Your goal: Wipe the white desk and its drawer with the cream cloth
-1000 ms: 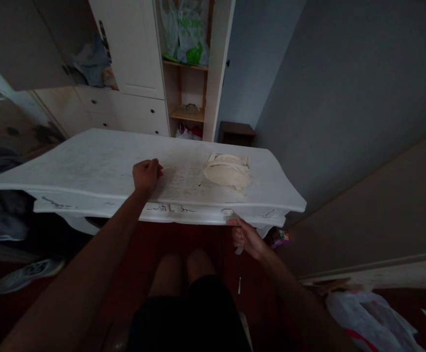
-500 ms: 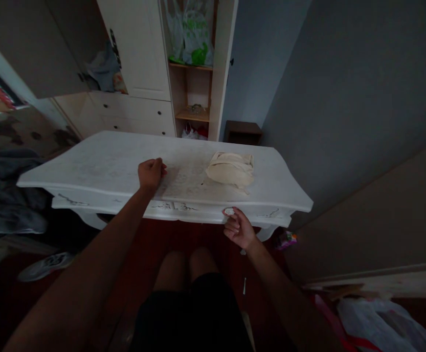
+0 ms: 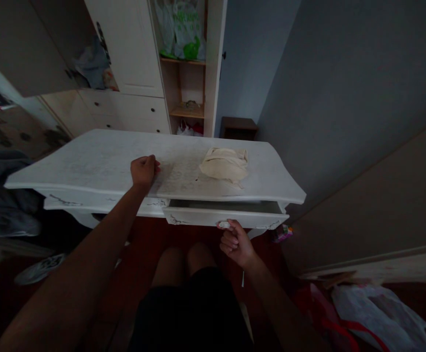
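My right hand (image 3: 235, 243) grips the pale round knob (image 3: 224, 225) of a white drawer (image 3: 198, 217), thumb and fingers closed on it. The drawer stands partly pulled out from the right side of the white desk (image 3: 88, 161), and a strip of its dark inside shows. On the desktop rests my left hand (image 3: 143, 171), curled into a loose fist; I see nothing in it. A cream folded cloth item (image 3: 224, 165), perhaps a bag, lies on the desk above the drawer, between the left hand and the desk's right end.
Behind the desk is a white wardrobe (image 3: 135, 58) with an open compartment holding plastic bags (image 3: 187, 32). Dark grey fabric (image 3: 3, 195) is heaped at the left, with a shoe (image 3: 38, 270) on the floor. A white plastic bag (image 3: 377, 313) lies at lower right.
The right drawer has come out toward me, with my right hand on its knob. My left hand has stayed in a fist on the desktop. The view has shifted slightly.
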The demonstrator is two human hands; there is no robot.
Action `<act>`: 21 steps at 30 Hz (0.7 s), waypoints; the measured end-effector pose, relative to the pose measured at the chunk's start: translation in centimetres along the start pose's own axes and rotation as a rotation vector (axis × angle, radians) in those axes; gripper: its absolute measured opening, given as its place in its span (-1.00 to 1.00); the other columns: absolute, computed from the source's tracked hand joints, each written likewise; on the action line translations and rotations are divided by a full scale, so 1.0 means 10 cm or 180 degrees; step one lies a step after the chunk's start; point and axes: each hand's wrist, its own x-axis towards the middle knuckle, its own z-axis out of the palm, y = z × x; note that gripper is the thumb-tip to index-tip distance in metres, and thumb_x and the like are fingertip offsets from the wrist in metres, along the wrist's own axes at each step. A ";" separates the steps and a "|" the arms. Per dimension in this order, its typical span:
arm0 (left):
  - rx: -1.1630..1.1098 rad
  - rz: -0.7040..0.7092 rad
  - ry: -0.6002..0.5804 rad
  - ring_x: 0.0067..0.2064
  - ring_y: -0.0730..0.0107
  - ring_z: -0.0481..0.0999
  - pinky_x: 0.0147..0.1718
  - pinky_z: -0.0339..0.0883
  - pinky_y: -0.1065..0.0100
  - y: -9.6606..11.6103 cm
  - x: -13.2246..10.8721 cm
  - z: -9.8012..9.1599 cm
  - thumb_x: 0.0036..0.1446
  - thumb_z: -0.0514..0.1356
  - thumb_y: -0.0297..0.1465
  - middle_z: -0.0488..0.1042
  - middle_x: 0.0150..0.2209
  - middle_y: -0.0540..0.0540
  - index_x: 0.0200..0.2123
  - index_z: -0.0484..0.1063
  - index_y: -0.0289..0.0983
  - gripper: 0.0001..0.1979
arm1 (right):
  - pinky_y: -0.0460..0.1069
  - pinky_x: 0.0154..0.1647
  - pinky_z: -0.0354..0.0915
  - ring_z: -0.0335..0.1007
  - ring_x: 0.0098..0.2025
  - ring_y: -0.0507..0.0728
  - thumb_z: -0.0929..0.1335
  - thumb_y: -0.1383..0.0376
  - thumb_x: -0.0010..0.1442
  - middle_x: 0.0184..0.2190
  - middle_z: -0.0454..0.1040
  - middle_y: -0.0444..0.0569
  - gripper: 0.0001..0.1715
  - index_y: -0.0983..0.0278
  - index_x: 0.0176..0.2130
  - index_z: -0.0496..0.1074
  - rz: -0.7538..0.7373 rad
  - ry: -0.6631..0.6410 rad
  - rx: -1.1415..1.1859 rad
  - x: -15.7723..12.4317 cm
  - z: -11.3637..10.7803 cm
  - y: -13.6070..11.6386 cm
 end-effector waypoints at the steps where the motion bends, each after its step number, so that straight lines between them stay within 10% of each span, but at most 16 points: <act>1: 0.0007 -0.0008 -0.0004 -0.66 0.46 0.30 -0.65 0.17 0.42 0.00 0.00 0.00 0.02 0.15 -0.30 0.34 -0.70 -0.01 -0.66 0.40 -0.24 -0.74 | -0.15 -0.71 -0.15 -0.33 -0.74 -0.12 0.41 0.11 0.13 -0.86 -0.07 -0.38 -0.67 0.36 -0.38 0.56 -0.0009 0.0020 -0.0014 -0.06 0.01 0.04; 21: 0.0148 0.0050 -0.0025 -0.65 0.44 0.30 -0.66 0.15 0.43 -0.04 0.00 0.01 0.06 0.12 -0.27 0.33 -0.69 -0.01 -0.59 0.40 -0.27 -0.73 | -0.11 -0.66 -0.16 -0.24 -0.74 -0.12 0.46 -0.06 0.00 -0.84 -0.04 -0.36 -0.53 0.32 -0.41 0.53 -0.0213 0.1065 -0.0381 -1.09 0.04 0.87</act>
